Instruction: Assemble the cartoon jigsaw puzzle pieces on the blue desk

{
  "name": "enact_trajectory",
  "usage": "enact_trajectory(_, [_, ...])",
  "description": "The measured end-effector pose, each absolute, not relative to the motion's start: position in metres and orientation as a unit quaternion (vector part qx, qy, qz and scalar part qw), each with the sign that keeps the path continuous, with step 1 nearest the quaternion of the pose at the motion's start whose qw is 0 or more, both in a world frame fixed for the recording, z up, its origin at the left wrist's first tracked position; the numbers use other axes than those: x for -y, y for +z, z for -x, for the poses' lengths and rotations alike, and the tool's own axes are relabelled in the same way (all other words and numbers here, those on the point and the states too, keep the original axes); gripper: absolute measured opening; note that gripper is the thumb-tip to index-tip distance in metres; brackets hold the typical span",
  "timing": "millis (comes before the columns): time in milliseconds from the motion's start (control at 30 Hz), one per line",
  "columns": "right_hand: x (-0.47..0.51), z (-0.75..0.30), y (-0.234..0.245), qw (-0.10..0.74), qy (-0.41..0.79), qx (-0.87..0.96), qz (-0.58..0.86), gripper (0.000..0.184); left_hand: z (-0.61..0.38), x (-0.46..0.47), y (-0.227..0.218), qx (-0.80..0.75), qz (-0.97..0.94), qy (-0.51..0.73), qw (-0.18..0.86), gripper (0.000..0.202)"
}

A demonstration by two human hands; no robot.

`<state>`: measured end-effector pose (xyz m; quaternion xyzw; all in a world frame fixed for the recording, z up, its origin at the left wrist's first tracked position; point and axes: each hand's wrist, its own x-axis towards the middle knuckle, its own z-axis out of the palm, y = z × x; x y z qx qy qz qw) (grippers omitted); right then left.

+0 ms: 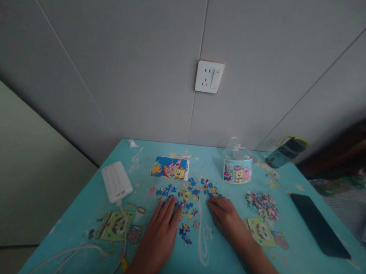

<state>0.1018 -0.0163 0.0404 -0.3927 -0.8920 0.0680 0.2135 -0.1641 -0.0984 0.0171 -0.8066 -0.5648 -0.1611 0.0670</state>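
Loose jigsaw puzzle pieces point(186, 193), mostly blue and yellow, lie scattered on the turquoise cartoon-print table point(153, 261). My left hand point(163, 227) is open, its fingers stretched out flat at the left edge of these pieces and touching some. To the right of the pieces, my right hand point(225, 214) rests on the table with curled, closed fingers. Whatever its fingertips may hold is hidden. Behind the pieces lies a picture card point(170, 168) with a cartoon scene. A second heap of small multicoloured puzzle pieces point(263, 204) sits beyond my right hand.
A white power bank point(116, 181) with a cable point(125, 227) lies on the left. A clear container with a cartoon band point(237, 171) stands at the back; a dark bottle point(287, 151) lies tilted behind it. A black phone-like slab point(320, 225) is at right. The wall has a socket point(209, 76).
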Motion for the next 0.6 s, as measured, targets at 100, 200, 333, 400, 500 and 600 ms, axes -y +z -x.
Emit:
enact_trajectory(100, [0.011, -0.095, 0.041, 0.218, 0.069, 0.889, 0.397, 0.027, 0.16, 0.09, 0.023, 0.565, 0.807, -0.156, 0.071, 0.054])
enact_trajectory(200, [0.003, -0.085, 0.046, 0.211, 0.071, 0.895, 0.386, 0.026, 0.159, 0.084, 0.027, 0.565, 0.808, -0.148, 0.077, 0.048])
enact_trajectory(333, [0.008, -0.087, 0.049, 0.223, 0.106, 0.888, 0.388, 0.027, 0.166, 0.085, 0.027, 0.56, 0.81, -0.154, 0.083, 0.046])
enact_trajectory(400, [0.019, -0.097, 0.046, 0.256, 0.108, 0.867, 0.413, 0.029, 0.168, 0.087, 0.025, 0.558, 0.811, -0.154, 0.081, 0.05])
enact_trajectory(500, [0.038, -0.108, 0.041, 0.282, 0.091, 0.835, 0.463, 0.03, 0.167, 0.085, 0.025, 0.556, 0.814, -0.154, 0.07, 0.055])
enact_trajectory(600, [0.051, -0.106, 0.038, 0.263, 0.066, 0.832, 0.484, 0.031, 0.161, 0.078, 0.027, 0.555, 0.815, -0.159, 0.056, 0.055])
